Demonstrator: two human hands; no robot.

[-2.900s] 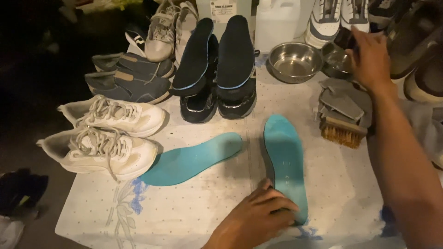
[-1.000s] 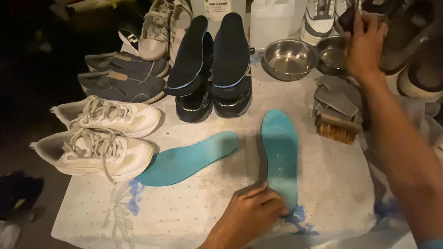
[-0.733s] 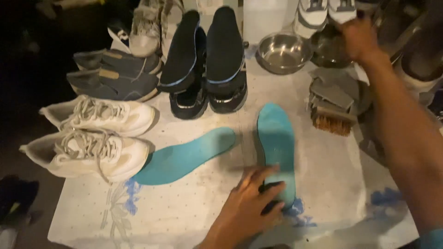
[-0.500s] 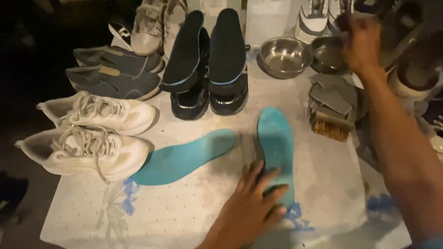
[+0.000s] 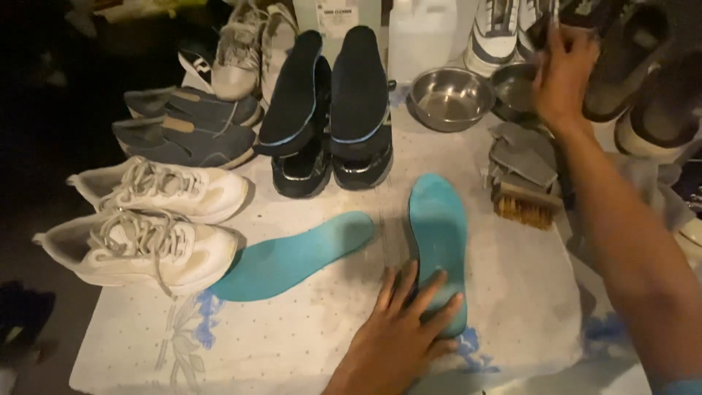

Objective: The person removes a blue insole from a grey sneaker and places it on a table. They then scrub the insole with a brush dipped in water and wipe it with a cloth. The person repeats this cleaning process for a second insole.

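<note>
My left hand (image 5: pixel 401 325) lies flat with fingers spread on the near end of a teal insole (image 5: pixel 437 227), which lies lengthwise on the white cloth (image 5: pixel 515 307). A second teal insole (image 5: pixel 296 256) lies slanted to its left, untouched. My right hand (image 5: pixel 563 69) is stretched to the far right, above a small steel bowl (image 5: pixel 512 88) and against dark shoes (image 5: pixel 629 51). Whether it grips anything is hidden.
A larger steel bowl (image 5: pixel 450 95) and white jug (image 5: pixel 420 33) stand at the back. A bristle brush (image 5: pixel 523 201) lies under my right forearm. Black shoes with dark insoles (image 5: pixel 333 110), grey-blue shoes (image 5: pixel 183 132) and white sneakers (image 5: pixel 146 227) fill the left side.
My left hand has gone from curled over the insole's near end to flat with spread fingers. My right hand stays by the small bowl, shifting only slightly.
</note>
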